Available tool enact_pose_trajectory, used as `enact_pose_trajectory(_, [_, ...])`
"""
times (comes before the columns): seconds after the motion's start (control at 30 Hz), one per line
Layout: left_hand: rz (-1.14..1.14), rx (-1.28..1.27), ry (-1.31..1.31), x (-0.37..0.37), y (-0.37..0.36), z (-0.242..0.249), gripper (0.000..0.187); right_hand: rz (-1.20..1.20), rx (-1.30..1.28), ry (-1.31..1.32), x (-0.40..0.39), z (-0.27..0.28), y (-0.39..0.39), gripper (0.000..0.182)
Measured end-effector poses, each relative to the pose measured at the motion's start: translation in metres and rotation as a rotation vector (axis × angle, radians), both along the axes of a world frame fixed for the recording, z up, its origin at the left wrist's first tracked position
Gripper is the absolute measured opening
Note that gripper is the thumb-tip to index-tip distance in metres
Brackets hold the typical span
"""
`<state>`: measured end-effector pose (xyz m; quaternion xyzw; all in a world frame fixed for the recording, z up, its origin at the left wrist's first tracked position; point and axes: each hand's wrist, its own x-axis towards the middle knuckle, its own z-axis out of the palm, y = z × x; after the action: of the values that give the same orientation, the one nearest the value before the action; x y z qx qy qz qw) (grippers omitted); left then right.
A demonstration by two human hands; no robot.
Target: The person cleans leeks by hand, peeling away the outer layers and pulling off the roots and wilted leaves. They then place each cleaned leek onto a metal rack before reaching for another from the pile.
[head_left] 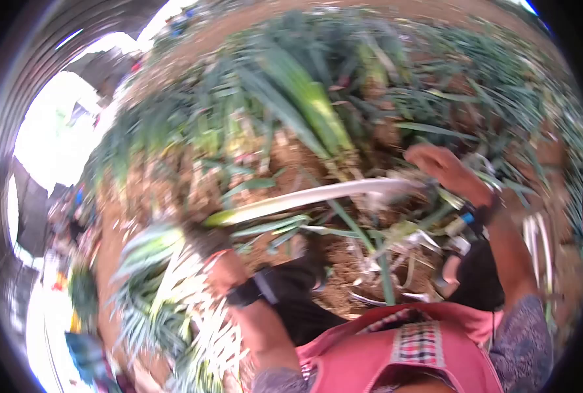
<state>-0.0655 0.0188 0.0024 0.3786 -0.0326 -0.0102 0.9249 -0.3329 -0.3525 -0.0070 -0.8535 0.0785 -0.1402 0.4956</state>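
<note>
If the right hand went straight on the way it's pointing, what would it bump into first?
Ahead of the right hand, probably the bright green leaves in the pile. It's blurry and depth is unclear, so it might pass above them.

We see washed-out white glare at far left, strong curving toward black edges, and blur, perhaps from motion, smearing the left hand (209, 245).

Nothing to read out right now: no letters or numbers come clear on the pink apron (344, 363), its checked patch (419, 345) shows pattern only, and the left wristband (243, 293) offers nothing legible.
</note>
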Motion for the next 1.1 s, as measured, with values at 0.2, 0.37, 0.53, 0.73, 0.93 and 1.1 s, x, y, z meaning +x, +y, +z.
enact_pose_trajectory(0.2, [0.081,-0.188,0.380,-0.002,-0.030,0.033,0.030,0.570,0.466,0.477,0.000,-0.013,0.054,0.032])
enact_pose_trajectory(0.37, [-0.030,-0.234,0.389,0.010,-0.018,0.018,0.026,0.763,0.650,0.538,-0.020,-0.007,0.085,0.056])
enact_pose_trajectory(0.53, [-0.115,-0.263,0.410,0.032,-0.010,-0.001,0.020,0.671,0.706,0.454,-0.032,-0.002,0.096,0.055])
enact_pose_trajectory(0.73, [-0.143,-0.147,0.321,0.043,-0.001,-0.016,0.017,0.468,0.247,0.292,-0.037,0.028,0.105,0.052])
enact_pose_trajectory(0.93, [-0.098,-0.131,0.384,0.053,0.020,-0.042,0.022,0.330,0.234,0.253,-0.065,0.010,0.074,0.039])
enact_pose_trajectory(1.1, [0.000,0.069,0.417,0.054,0.056,-0.084,0.027,0.442,-0.271,0.131,-0.088,0.017,0.063,0.035])
